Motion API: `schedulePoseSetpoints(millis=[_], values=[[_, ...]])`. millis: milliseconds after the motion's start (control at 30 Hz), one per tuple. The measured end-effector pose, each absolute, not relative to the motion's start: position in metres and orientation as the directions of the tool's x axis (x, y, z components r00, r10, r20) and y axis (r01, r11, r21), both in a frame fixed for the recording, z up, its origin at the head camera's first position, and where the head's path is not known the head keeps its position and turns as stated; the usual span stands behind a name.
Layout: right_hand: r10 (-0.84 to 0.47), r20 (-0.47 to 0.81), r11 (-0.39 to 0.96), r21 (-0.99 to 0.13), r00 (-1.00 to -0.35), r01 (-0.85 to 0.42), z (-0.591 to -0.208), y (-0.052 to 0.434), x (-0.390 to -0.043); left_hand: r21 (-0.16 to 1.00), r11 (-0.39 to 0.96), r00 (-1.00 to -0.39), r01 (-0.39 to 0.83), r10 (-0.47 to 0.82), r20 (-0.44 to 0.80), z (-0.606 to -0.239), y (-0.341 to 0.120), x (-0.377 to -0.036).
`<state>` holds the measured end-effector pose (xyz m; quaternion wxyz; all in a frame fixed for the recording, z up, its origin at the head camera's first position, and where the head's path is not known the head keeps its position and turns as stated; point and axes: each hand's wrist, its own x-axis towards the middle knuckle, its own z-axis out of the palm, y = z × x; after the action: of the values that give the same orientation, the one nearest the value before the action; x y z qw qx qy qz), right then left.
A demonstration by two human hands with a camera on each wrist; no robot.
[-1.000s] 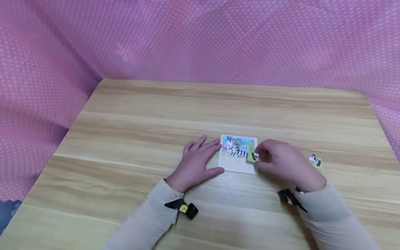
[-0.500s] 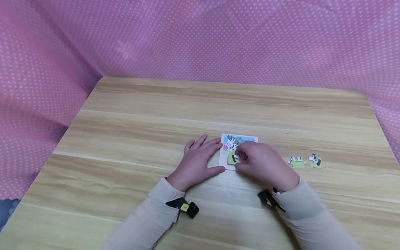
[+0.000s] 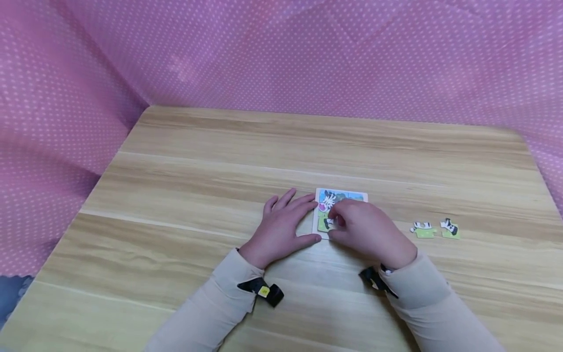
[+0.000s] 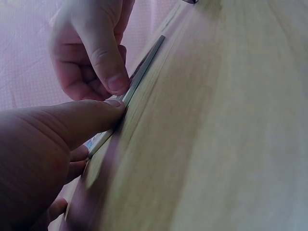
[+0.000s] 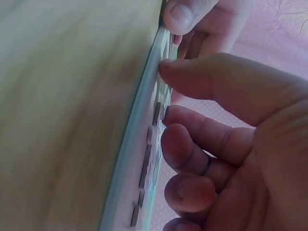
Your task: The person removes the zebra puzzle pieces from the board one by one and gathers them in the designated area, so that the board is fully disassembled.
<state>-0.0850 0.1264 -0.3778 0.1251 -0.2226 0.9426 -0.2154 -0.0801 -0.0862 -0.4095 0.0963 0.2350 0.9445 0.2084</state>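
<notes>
A small zebra jigsaw puzzle on a pale board lies near the middle of the table. My left hand is spread beside it, its thumb and fingers touching the left edge. My right hand pinches a green puzzle piece with a dark hoof at the board's lower left. It covers the board's right part. In the left wrist view, my left thumb rests against the board's edge. The right wrist view shows my right thumb at the board, with pieces raised above its surface.
Two loose puzzle pieces, one with a zebra belly and one with a leg, lie on the wooden table right of my right hand. A pink dotted cloth hangs behind the table and on its sides.
My right hand has moved left over the board with the piece, from its right edge to its lower left. The belly piece, formerly hidden under that hand, now shows. My left hand stays put.
</notes>
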Motion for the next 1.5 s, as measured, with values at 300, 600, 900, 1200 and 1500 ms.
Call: schedulePoseSetpoints(millis=[300,600,900,1200,1500], values=[[-0.473,-0.1,0.791,-0.486,-0.875,-0.372,-0.3791,0.127,-0.0855,0.434,0.807,-0.872,0.4,0.482,-0.092,-0.4075,-0.0865,-0.0805],[-0.473,-0.115,0.797,-0.478,-0.873,-0.369,-0.3795,0.1242,-0.0863,0.436,0.808,-0.871,0.396,0.481,-0.099,-0.4058,-0.0864,-0.0809],[-0.454,-0.134,0.805,-0.485,-0.881,-0.341,-0.3775,0.1191,-0.085,0.432,0.809,-0.87,0.398,0.482,-0.1,-0.4048,-0.0867,-0.0806],[-0.452,-0.148,0.813,-0.475,-0.88,-0.337,-0.3774,0.1193,-0.0844,0.437,0.806,-0.87,0.399,0.483,-0.097,-0.4048,-0.0864,-0.0802],[-0.471,-0.122,0.798,-0.482,-0.874,-0.363,-0.3784,0.1236,-0.0829,0.433,0.804,-0.868,0.408,0.489,-0.09,-0.4065,-0.0866,-0.0809]])
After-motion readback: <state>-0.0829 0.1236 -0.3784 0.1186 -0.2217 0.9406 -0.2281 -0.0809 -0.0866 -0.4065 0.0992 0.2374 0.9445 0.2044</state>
